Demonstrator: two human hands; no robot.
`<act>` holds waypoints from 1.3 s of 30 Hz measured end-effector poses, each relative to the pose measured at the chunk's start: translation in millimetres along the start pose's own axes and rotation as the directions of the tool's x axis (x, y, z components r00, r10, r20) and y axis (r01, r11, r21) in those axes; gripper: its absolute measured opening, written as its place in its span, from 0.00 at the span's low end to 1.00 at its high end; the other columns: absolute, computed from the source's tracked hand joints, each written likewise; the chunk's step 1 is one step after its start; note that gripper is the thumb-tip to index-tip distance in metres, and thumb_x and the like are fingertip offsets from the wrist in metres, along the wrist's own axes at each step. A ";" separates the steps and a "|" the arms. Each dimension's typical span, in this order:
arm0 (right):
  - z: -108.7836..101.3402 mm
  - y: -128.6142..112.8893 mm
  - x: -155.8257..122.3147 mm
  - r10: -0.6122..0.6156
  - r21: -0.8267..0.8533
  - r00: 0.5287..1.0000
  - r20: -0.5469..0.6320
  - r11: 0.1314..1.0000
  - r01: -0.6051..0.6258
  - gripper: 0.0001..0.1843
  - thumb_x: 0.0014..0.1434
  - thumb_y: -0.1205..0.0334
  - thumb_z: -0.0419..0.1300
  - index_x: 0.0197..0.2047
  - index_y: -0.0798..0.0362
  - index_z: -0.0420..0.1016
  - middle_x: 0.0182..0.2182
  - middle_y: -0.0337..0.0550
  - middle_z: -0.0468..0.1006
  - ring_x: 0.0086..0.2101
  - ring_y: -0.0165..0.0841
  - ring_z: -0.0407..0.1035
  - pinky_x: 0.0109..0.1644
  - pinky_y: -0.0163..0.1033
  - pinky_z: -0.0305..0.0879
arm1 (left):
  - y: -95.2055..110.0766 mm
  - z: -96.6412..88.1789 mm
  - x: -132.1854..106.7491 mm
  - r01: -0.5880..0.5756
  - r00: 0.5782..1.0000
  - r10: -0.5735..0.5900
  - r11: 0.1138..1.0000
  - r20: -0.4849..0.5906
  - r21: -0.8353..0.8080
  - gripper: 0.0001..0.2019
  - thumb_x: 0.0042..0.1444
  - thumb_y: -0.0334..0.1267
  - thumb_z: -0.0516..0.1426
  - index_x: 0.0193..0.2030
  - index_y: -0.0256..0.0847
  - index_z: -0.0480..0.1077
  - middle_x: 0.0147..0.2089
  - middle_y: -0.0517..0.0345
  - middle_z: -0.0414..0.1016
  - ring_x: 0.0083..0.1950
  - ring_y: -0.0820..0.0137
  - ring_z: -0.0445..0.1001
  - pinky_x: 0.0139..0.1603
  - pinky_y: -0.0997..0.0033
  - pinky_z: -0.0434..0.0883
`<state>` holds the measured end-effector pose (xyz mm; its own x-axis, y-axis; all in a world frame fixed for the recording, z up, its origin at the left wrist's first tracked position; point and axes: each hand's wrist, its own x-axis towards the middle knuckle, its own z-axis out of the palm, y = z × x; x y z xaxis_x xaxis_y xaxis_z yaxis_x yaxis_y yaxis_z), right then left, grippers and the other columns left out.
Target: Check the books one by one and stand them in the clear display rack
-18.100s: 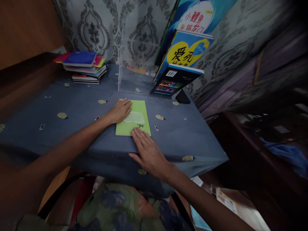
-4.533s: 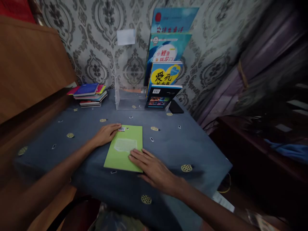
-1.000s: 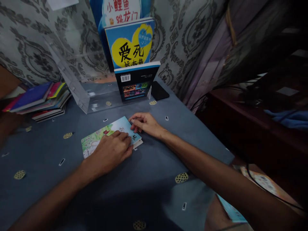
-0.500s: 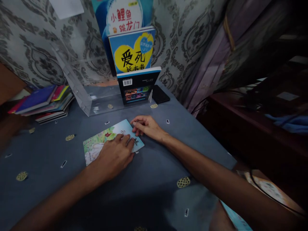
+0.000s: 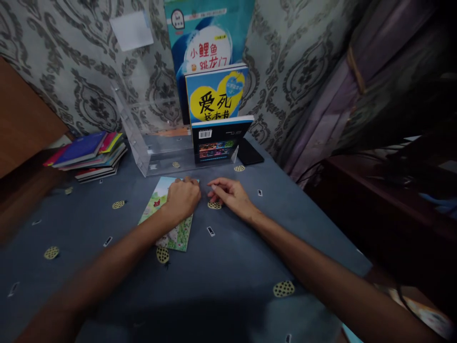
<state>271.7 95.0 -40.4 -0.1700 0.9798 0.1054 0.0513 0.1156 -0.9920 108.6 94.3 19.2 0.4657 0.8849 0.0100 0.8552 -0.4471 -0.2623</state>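
Observation:
A thin picture book (image 5: 184,234) with a green meadow and blue sky on its cover lies on the table, its top edge turned away from me. My left hand (image 5: 183,196) is over its upper right part, fingers bent down around the edge; the fingertips are hidden. Just right of the book, my right hand (image 5: 231,196) hovers over or rests on the tablecloth, fingers loosely curled and thumb apart, holding nothing visible. Behind them, a clear acrylic book stand (image 5: 137,152) carries a black-backed book (image 5: 219,143), a blue-and-yellow book (image 5: 196,88) and a taller teal book (image 5: 210,28).
On the left is a stack of books (image 5: 80,152), topped by a purple one. A black phone-like slab (image 5: 252,151) lies right of the stand. Patterned curtain (image 5: 285,71) hangs behind the table (image 5: 232,267), whose right edge drops toward dark furniture and cables.
The picture book has turned counterclockwise under my left hand, whose fingers have gone from flat to bent. My right hand is now apart from the book. The camera view has shifted.

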 end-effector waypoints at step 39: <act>11.1 -8.6 -14.6 -0.218 -0.279 0.885 0.410 0.894 0.350 0.16 0.67 0.59 0.53 0.52 0.50 0.78 0.46 0.44 0.84 0.48 0.37 0.76 0.56 0.46 0.68 | -53.7 14.2 -106.8 -0.478 0.878 0.463 0.863 -0.121 -0.161 0.16 0.71 0.38 0.49 0.57 0.39 0.72 0.55 0.46 0.78 0.55 0.60 0.77 0.47 0.62 0.77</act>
<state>262.8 77.9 -34.2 -0.5657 0.7752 0.2812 0.2609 0.4918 -0.8307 9.6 25.6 18.4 0.8325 0.5539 0.0040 0.5526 -0.8300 -0.0755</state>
